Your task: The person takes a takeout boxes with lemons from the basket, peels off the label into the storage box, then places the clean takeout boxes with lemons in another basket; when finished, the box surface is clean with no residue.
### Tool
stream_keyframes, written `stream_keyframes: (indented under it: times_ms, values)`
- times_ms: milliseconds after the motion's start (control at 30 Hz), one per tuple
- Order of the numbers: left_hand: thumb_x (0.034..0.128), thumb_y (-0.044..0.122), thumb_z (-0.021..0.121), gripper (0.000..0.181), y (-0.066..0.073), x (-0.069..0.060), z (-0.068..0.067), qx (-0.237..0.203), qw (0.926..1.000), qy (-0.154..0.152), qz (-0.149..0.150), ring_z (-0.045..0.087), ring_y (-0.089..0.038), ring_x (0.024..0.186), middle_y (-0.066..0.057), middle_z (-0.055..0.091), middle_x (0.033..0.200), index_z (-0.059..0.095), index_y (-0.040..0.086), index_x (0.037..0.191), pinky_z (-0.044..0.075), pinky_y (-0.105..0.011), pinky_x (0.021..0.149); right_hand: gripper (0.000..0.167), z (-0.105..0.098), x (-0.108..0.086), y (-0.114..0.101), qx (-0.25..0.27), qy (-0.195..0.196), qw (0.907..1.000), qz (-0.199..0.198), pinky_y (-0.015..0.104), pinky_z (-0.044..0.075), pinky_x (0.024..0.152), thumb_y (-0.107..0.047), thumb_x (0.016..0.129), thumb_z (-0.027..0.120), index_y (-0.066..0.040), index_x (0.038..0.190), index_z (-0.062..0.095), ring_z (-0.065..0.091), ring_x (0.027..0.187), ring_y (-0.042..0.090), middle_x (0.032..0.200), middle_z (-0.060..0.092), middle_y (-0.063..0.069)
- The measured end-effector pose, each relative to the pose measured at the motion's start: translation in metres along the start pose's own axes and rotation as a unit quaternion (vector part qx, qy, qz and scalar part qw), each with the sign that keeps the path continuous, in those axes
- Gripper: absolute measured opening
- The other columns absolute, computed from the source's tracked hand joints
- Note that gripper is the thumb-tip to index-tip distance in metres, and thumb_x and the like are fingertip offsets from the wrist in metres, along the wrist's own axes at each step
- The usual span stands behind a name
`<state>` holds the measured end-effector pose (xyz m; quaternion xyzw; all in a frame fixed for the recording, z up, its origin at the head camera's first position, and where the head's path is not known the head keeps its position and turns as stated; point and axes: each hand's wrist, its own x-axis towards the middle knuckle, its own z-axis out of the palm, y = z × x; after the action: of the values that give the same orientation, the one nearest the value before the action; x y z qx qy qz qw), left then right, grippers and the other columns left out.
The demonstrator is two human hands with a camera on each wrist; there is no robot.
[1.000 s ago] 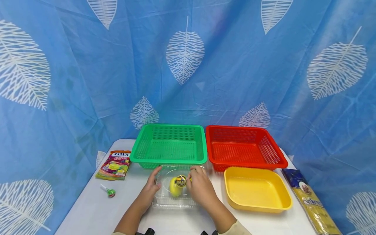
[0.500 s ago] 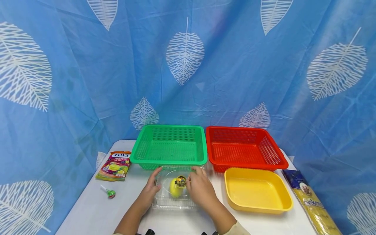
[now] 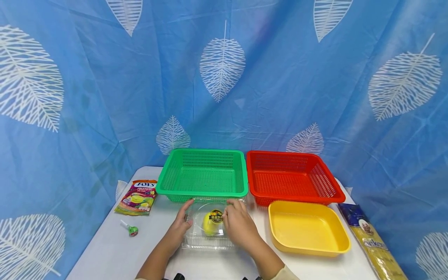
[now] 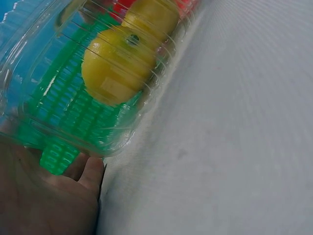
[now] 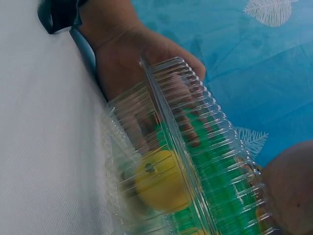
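A clear ribbed plastic container [image 3: 206, 243] with a dark round label [image 3: 216, 216] lies in front of the green basket. Yellow fruit [image 3: 210, 226] shows through its lid; the left wrist view reveals two yellow fruits [image 4: 117, 66] [image 4: 151, 19]. My left hand [image 3: 176, 229] rests against the container's left side, thumb and fingers spread, also visible through the plastic in the right wrist view. Over the right part, beside the label, my right hand [image 3: 241, 225] grips the container with bent fingers; its fingertips are partly hidden.
Behind stand a green basket [image 3: 206, 193] and a red basket [image 3: 297, 197], with a yellow tray [image 3: 308, 251] at the right. A gold and blue packet [image 3: 374, 245] lies far right. On the left are a candy bag [image 3: 136, 198] and a lollipop [image 3: 133, 231].
A bit of yellow seen beside my right fingers one second ago is now out of sight. Both hands and the container have stayed nearly in place.
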<state>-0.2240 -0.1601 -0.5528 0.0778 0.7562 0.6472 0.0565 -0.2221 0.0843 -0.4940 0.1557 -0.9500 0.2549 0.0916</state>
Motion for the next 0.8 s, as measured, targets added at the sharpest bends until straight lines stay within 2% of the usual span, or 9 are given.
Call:
stream_keyframes:
  times_ms: [400, 800]
  values:
    - [0.0997, 0.005, 0.042, 0.073, 0.0004, -0.0006, -0.0009, 0.003, 1.0, 0.001, -0.001, -0.01, -0.042, 0.162, -0.009, 0.001, 0.178, 0.024, 0.036, 0.164, -0.005, -0.076, 0.12, 0.02, -0.0012, -0.0026, 0.0016, 0.008, 0.004, 0.9992, -0.038, 0.046, 0.05, 0.107, -0.019, 0.104, 0.06, -0.02, 0.085, 0.055, 0.051, 0.134, 0.026, 0.14, 0.061, 0.005]
    - [0.0999, 0.008, 0.04, 0.075, 0.0001, 0.0004, 0.0, 0.013, 0.9999, -0.006, -0.009, -0.01, -0.045, 0.161, -0.01, -0.003, 0.177, 0.02, 0.038, 0.165, -0.005, -0.079, 0.118, 0.016, -0.0042, -0.0038, 0.0048, 0.054, -0.023, 0.9977, -0.034, 0.048, 0.048, 0.11, -0.021, 0.105, 0.059, -0.022, 0.09, 0.054, 0.048, 0.137, 0.025, 0.14, 0.06, 0.002]
